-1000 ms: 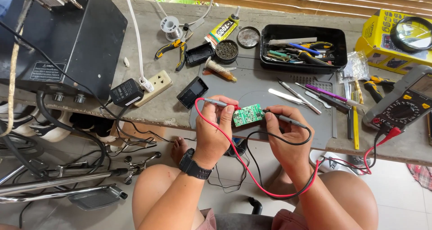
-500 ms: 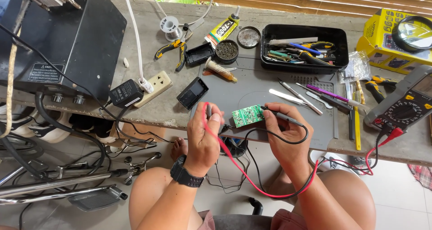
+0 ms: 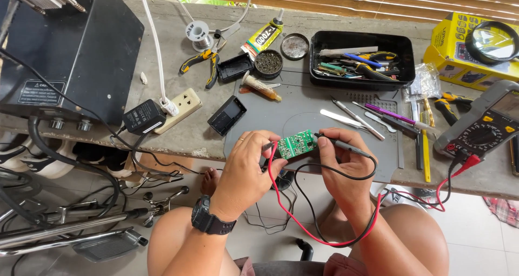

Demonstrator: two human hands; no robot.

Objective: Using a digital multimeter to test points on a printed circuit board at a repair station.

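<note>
Fingers (image 3: 259,146) of the left hand (image 3: 246,170) closed around a red-leaded probe (image 3: 268,145), its tip set against the left end of a small green circuit board (image 3: 296,144); fingers of the right hand (image 3: 346,165) closed around a black probe (image 3: 346,145), its tip touching the right end of the same board. Board held between both hands, just above the front edge of the bench (image 3: 178,130), over the near part of a grey work mat (image 3: 303,111). Red lead (image 3: 303,230) and black lead (image 3: 330,173) hang in loops below the bench edge and run right to a multimeter (image 3: 481,127) at the right end of the bench. Black wristwatch (image 3: 208,222) on the left wrist; ring on one left finger. On the mat, right of the hands: tweezers (image 3: 348,111) and slim hand tools with purple and yellow grips. Back of the bench: black tray (image 3: 403,79) holding mixed tools, round tin of brass wool (image 3: 268,62), tube of adhesive (image 3: 263,38), solder spool (image 3: 198,32), yellow-handled pliers (image 3: 203,62). Left end: large black equipment case (image 3: 81,49), cream socket strip (image 3: 181,106) with a white plug, black adapter (image 3: 143,115). Back right corner: yellow box (image 3: 459,49) bearing a magnifier (image 3: 493,41). Small black housing (image 3: 228,115) near the left hand.
</note>
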